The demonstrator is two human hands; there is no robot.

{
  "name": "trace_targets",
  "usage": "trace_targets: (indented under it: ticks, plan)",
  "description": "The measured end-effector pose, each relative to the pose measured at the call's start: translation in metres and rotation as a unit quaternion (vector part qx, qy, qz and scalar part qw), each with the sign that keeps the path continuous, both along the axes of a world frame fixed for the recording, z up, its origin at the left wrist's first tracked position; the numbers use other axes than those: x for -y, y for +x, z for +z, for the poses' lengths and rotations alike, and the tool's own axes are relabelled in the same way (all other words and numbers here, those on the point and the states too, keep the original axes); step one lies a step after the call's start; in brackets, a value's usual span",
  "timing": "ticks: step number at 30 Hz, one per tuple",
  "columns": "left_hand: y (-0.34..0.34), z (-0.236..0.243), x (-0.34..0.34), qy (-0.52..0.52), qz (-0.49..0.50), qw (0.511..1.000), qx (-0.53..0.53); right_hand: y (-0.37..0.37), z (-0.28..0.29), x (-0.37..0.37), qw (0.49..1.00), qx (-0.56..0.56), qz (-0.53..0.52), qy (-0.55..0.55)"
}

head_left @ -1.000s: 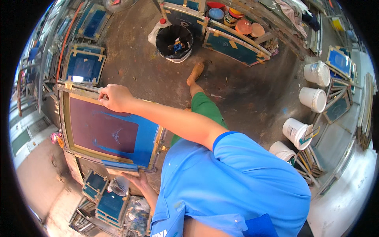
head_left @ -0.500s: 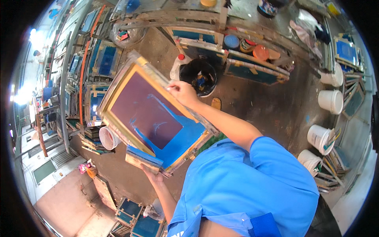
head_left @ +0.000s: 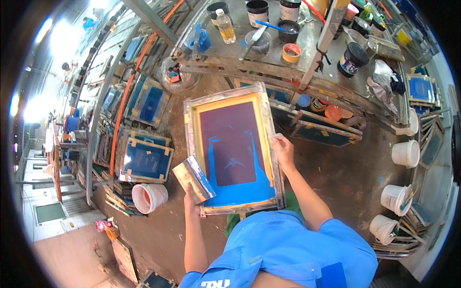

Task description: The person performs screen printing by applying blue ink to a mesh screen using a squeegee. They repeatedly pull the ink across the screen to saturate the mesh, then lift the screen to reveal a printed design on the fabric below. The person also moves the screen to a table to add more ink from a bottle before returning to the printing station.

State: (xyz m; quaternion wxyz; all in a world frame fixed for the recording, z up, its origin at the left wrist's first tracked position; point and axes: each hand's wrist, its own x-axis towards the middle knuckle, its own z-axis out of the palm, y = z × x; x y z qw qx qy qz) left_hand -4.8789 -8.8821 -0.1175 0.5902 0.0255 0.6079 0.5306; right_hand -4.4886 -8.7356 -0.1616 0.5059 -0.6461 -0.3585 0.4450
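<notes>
A screen-printing frame (head_left: 263, 120) is held up in front of me, its wooden border lined with yellow tape. Blue ink (head_left: 240, 196) pools along the lower part of the mesh and runs up both sides of the dark purple area (head_left: 225, 144). My right hand (head_left: 283, 152) is closed round the frame's right edge. At the lower left corner, my left hand (head_left: 193, 198) grips a squeegee (head_left: 188, 176) with a wooden handle and a blue-smeared blade, which overlaps the frame's left border. Whether the left fingers also touch the frame is hidden.
Ahead stands a worktable (head_left: 307, 62) with ink tubs, a bottle of yellowish liquid (head_left: 225, 28) and a tape roll (head_left: 291, 53). More screens (head_left: 146, 158) lean at the left beside a white bucket (head_left: 150, 198). Several white buckets (head_left: 406, 153) line the right side.
The frame has turned from slanted to nearly straight in front of me. The squeegee has swung to a steeper angle. More of the worktable has come into view.
</notes>
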Motion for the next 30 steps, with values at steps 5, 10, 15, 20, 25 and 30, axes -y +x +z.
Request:
trace_targets:
  ticks: [5,10,15,20,25,30]
  plan:
    - [-0.055,-0.021,-0.076,0.01,-0.104,0.994,-0.009,-0.034,-0.002,0.023,0.991,-0.087,-0.101,0.011]
    - [-0.085,-0.009,-0.164,0.004,-0.239,0.971,0.029,-0.07,0.0,0.059,0.958,-0.117,-0.255,-0.053]
    - [-0.082,-0.007,-0.217,0.023,-0.326,0.945,0.02,-0.083,-0.001,0.067,0.94,-0.082,-0.329,-0.029]
    - [-0.068,-0.024,-0.258,0.002,-0.375,0.927,0.021,-0.086,-0.029,0.072,0.927,-0.007,-0.375,0.027]
    - [-0.077,-0.055,-0.289,-0.005,-0.407,0.913,0.005,-0.098,-0.033,0.064,0.918,0.003,-0.396,0.013]
    - [-0.072,-0.056,-0.332,0.02,-0.443,0.893,-0.073,-0.096,-0.061,0.034,0.906,-0.033,-0.419,0.037]
